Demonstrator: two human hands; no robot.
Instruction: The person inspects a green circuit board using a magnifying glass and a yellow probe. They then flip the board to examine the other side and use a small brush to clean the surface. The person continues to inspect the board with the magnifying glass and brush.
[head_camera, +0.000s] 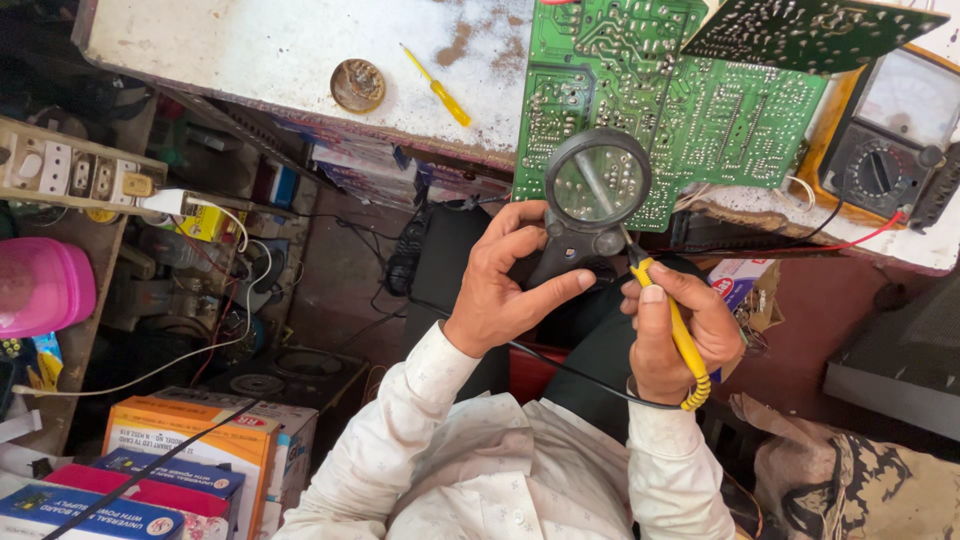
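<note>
**Inspecting board under magnifier, both hands loaded**

Holding a black magnifying glass (596, 190) in the left hand (505, 285): grip closed on its handle, thumb alongside, lens over the lower edge of the green circuit board (640, 90). Right hand (680, 335) grip closed pen-style on a yellow-handled soldering iron (680, 335), tip reaching up beneath the lens. Board overhangs the table (260, 50) edge. Yellow screwdriver (437, 86) and analog multimeter (885, 140) lie well apart from both hands.
</note>
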